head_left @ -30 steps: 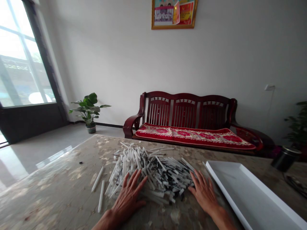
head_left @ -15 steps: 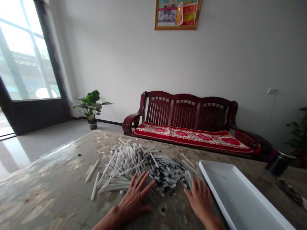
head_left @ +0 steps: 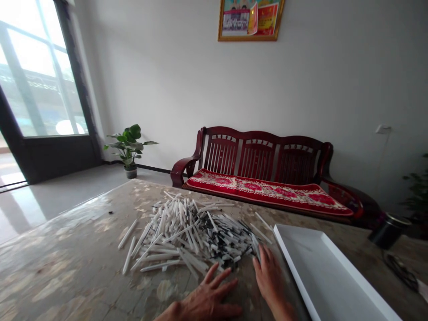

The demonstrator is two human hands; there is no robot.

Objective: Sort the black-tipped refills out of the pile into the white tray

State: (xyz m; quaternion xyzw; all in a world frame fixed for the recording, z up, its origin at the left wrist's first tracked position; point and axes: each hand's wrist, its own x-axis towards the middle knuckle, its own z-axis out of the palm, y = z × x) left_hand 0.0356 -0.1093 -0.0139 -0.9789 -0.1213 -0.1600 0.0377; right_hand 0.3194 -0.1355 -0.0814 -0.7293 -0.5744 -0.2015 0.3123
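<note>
A large heap of thin white and black sticks (head_left: 190,234), pen-like, lies on a mottled stone table (head_left: 73,267). My left hand (head_left: 209,298) rests flat on the table at the heap's near edge, fingers spread and holding nothing. My right hand (head_left: 269,278) lies beside it to the right, fingers stretched forward and touching the heap's right end. Just right of that hand sits a white shallow tray (head_left: 337,285), with nothing visible inside.
A few loose white sticks (head_left: 129,243) lie left of the heap. A dark tin (head_left: 388,232) and dark tool-like items (head_left: 401,269) sit at the table's far right. Behind the table stand a red wooden bench (head_left: 264,176) and a potted plant (head_left: 129,149).
Both hands have drawn back toward me and to the right, off the heap's top to its near edge. The view has shifted a little, and the heap looks more spread out.
</note>
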